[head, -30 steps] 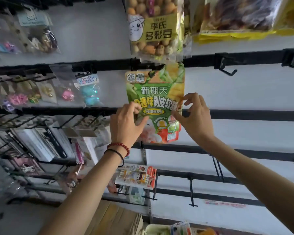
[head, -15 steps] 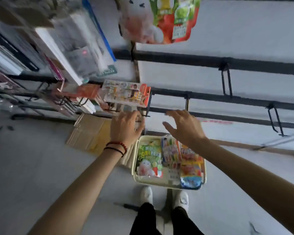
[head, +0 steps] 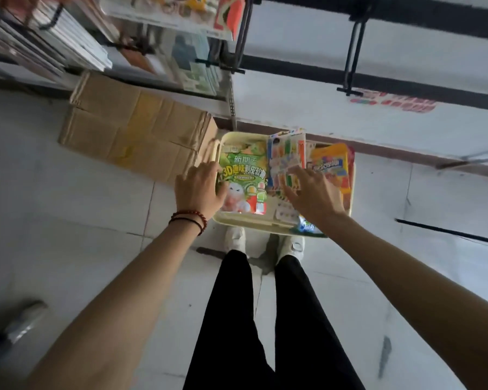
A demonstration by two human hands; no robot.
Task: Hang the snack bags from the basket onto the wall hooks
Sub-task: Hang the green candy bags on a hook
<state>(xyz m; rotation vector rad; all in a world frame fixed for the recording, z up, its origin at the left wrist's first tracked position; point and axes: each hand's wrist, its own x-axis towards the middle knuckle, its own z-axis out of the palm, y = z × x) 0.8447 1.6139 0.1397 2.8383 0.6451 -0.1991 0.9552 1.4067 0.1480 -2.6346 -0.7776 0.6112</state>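
You are at the pick-up step: both hands are down at the basket (head: 244, 224) on the floor by your feet, and no bag is gripped yet. Your left hand (head: 199, 190) is at the basket's left rim with fingers spread and relaxed, its fingertips at the edge of the green bag (head: 244, 178); whether they touch it is hard to tell. Your right hand (head: 314, 197) hovers over the middle with fingers apart, just in front of the striped bag (head: 286, 159), holding nothing. An orange bag (head: 331, 164) lies to the right and a blue bag (head: 307, 228) peeks out at the near rim. The likely next move is to settle on one bag, probably the green one or the striped one, and pinch it near its top edge so the hang hole stays free. Then lift it to a bare hook (head: 352, 52) on the wall above and thread the hole over the tip.
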